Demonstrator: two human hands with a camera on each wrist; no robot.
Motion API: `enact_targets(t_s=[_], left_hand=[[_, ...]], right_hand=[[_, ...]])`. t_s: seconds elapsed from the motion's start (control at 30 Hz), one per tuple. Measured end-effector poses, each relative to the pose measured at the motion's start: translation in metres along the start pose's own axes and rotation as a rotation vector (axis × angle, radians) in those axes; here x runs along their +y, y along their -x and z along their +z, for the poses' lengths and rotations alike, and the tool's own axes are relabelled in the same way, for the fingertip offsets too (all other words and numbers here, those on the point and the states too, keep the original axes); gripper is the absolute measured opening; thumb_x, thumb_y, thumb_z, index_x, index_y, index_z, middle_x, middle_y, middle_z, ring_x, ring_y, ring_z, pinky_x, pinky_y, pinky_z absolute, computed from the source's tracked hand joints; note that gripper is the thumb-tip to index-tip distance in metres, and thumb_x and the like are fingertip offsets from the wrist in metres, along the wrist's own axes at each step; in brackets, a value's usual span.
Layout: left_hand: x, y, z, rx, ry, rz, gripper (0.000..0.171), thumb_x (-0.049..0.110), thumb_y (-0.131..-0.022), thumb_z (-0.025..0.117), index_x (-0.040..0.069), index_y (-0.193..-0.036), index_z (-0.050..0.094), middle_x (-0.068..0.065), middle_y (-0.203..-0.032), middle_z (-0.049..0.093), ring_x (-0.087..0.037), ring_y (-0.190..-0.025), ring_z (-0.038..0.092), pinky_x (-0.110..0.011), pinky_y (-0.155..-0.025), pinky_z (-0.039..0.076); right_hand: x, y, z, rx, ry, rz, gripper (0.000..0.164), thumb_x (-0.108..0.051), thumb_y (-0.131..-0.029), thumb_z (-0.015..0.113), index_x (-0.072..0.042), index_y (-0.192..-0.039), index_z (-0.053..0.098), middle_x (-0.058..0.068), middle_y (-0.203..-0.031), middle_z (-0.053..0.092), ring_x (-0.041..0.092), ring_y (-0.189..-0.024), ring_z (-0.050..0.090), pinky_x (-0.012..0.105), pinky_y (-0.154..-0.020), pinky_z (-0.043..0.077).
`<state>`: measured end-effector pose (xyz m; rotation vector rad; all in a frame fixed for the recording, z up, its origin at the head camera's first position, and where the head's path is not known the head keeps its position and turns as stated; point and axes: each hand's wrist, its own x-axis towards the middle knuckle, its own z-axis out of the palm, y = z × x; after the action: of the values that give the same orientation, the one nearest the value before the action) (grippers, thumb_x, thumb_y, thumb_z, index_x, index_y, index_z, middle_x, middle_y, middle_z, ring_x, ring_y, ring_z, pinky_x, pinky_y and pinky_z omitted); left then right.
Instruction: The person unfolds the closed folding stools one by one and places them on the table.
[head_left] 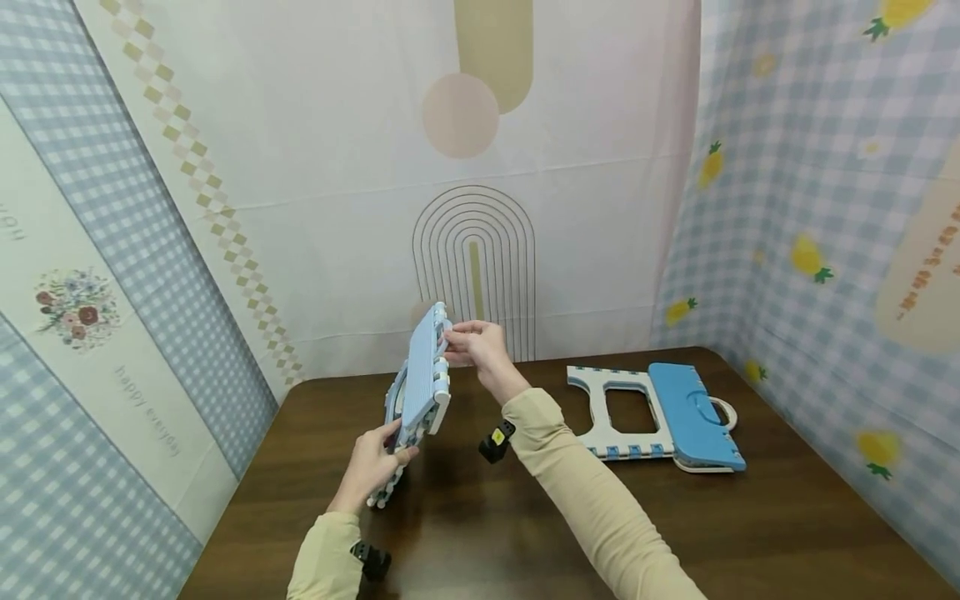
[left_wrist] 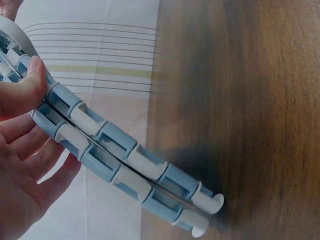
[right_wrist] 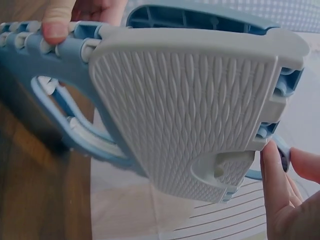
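A light-blue and white folding step stool (head_left: 420,371), partly folded and tilted up on edge, is held between both hands over the left half of the table. My left hand (head_left: 371,467) grips its hinged side low down. In the left wrist view, the thumb (left_wrist: 35,80) lies on the row of blue and white hinges (left_wrist: 115,147), with the fingers behind. My right hand (head_left: 480,346) pinches the blue carrying handle (right_wrist: 283,152) at the upper end. The white woven-textured panel (right_wrist: 170,110) faces the right wrist camera. The leg ends point down close over the table.
A second folding stool (head_left: 697,417), brighter blue and white, lies flat on the brown wooden table (head_left: 495,533) at the right, its white handle loop toward the right edge. Patterned cloth (head_left: 345,250) hangs behind the table and along both sides.
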<state>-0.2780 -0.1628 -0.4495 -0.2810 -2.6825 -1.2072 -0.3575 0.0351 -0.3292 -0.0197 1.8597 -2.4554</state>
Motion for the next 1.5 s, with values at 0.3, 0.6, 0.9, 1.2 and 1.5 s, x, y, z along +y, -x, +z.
enact_targets(t_s=[0.3,0.6,0.9,1.2,1.5], left_hand=[[0.001,-0.001,0.001,0.008,0.067,-0.011,0.053,0.017,-0.075,0.071,0.004,-0.123,0.054,-0.018,-0.106,0.064,-0.024,-0.092,0.062,-0.039,-0.076,0.052],[-0.004,-0.002,0.003,0.026,0.134,0.053,0.049,0.025,-0.076,0.070,0.001,-0.117,0.057,-0.021,-0.099,0.065,-0.026,-0.088,0.064,-0.040,-0.071,0.053],[-0.003,-0.005,0.004,0.004,0.257,-0.066,0.051,0.014,-0.078,0.069,0.001,-0.124,0.052,-0.022,-0.110,0.062,-0.033,-0.101,0.061,-0.041,-0.080,0.052],[0.026,0.002,-0.004,0.005,0.323,-0.065,0.040,0.007,-0.078,0.066,-0.004,-0.115,0.057,-0.025,-0.105,0.063,-0.035,-0.099,0.061,-0.040,-0.081,0.052],[-0.001,-0.007,0.004,0.007,0.356,-0.073,0.043,0.013,-0.077,0.069,-0.001,-0.116,0.058,-0.023,-0.106,0.063,-0.033,-0.099,0.061,-0.039,-0.081,0.052]], right_hand=[[-0.007,0.005,0.010,-0.034,-0.002,-0.039,0.027,0.002,-0.077,0.064,0.006,-0.105,0.061,0.022,-0.099,0.065,0.016,-0.070,0.068,0.028,-0.068,0.055],[-0.008,0.012,0.019,-0.088,0.028,-0.059,0.030,0.002,-0.081,0.060,0.004,-0.111,0.059,0.022,-0.109,0.062,0.024,-0.090,0.066,0.028,-0.076,0.054],[-0.011,0.012,0.026,-0.161,0.082,-0.086,0.033,-0.004,-0.086,0.056,0.004,-0.118,0.054,0.020,-0.116,0.059,0.029,-0.101,0.061,0.027,-0.081,0.052],[-0.012,0.005,0.034,-0.134,0.205,-0.198,0.035,-0.005,-0.083,0.059,0.006,-0.116,0.055,0.022,-0.110,0.062,0.021,-0.086,0.067,0.025,-0.075,0.054],[-0.004,0.000,0.043,-0.081,0.231,-0.263,0.035,-0.006,-0.079,0.066,0.005,-0.111,0.059,0.021,-0.099,0.066,0.012,-0.070,0.066,0.027,-0.070,0.055]])
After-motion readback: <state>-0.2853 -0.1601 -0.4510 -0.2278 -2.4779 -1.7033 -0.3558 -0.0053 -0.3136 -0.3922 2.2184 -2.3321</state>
